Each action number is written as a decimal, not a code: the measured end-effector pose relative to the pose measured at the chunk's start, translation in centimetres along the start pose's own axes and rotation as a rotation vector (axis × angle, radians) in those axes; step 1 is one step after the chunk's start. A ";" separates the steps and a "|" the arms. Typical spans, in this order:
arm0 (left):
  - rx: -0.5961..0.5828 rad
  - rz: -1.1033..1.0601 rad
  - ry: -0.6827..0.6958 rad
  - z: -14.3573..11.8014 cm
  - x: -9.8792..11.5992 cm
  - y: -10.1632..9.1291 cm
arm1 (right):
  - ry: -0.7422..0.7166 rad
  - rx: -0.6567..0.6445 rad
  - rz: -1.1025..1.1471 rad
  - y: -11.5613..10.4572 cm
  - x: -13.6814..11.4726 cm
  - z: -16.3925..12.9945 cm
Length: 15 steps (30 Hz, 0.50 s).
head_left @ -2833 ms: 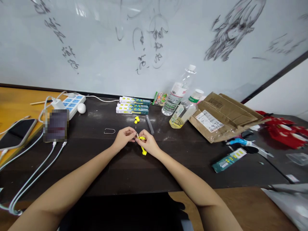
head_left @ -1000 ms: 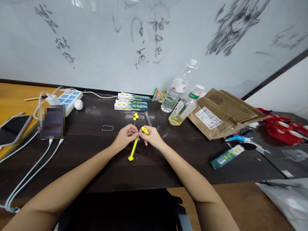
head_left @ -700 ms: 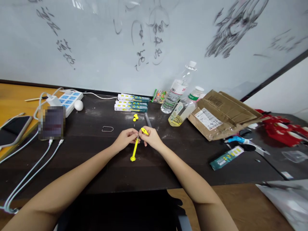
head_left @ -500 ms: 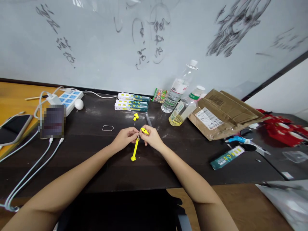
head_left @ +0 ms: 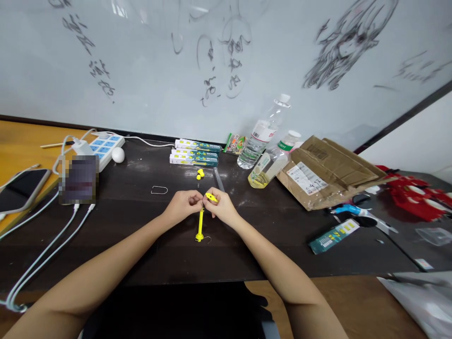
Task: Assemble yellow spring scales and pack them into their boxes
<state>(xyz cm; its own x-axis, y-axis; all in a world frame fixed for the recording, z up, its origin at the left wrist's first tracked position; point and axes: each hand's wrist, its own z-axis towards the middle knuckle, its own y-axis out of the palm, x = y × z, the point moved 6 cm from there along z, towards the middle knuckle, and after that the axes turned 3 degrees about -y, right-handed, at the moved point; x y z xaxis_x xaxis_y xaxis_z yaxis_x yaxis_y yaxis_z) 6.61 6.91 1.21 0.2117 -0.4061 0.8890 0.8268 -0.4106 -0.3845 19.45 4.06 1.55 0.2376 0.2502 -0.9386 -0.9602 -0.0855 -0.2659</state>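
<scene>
My left hand [head_left: 188,201] is closed in a pinch at the upper end of a thin yellow rod [head_left: 201,223]; what its fingertips hold is too small to make out. My right hand [head_left: 221,205] meets it there, its fingers wrapped round a small yellow piece with dark marks [head_left: 211,197]. Toward me, the rod ends in a wider yellow knob [head_left: 199,238], with a thin curved wire [head_left: 208,238] beside it. Beyond the hands lie small yellow parts [head_left: 200,173] and a clear plastic tube [head_left: 219,180]. A bent metal wire loop [head_left: 159,190] rests on the left.
Printed boxes [head_left: 195,157] lie near the whiteboard [head_left: 148,70]. Two bottles [head_left: 257,141] and a cardboard parcel [head_left: 332,169] stand to the right, with another printed box [head_left: 334,236] nearer. A power strip [head_left: 110,146], phones [head_left: 23,190] and white cables [head_left: 58,235] occupy the left.
The rod has swung more upright, its knob moving slightly right and toward me. The curved wire now shows to the knob's right. Both hands keep their pinch, and the view has shifted a little.
</scene>
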 end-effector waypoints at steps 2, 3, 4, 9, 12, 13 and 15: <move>0.028 0.011 -0.001 0.0 -0.1 -0.1 | 0.000 -0.015 0.045 0.0 0.0 0.0; 0.040 0.010 -0.001 0.0 -0.1 -0.1 | -0.001 -0.024 0.079 -0.1 0.0 0.1; 0.046 0.003 0.000 0.0 0.0 -0.1 | -0.003 -0.033 0.115 -0.1 0.0 0.1; 0.043 -0.046 -0.010 -0.1 0.5 -0.2 | -0.028 -0.086 0.135 0.2 0.0 -0.1; 0.042 -0.036 -0.045 -0.1 0.4 -0.2 | -0.016 -0.076 0.089 0.6 0.4 -0.1; 0.035 -0.057 -0.065 -0.1 0.2 -0.1 | -0.012 -0.065 0.091 0.7 0.6 0.0; 0.019 -0.148 -0.117 0.0 -0.2 0.1 | -0.012 -0.043 0.116 0.6 0.8 0.1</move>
<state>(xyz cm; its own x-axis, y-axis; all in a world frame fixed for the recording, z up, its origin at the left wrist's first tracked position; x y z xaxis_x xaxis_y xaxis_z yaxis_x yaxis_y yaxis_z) 6.63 6.98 1.03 0.1451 -0.2445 0.9587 0.8629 -0.4428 -0.2435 19.02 4.36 0.63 0.1233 0.2480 -0.9609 -0.9740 -0.1554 -0.1651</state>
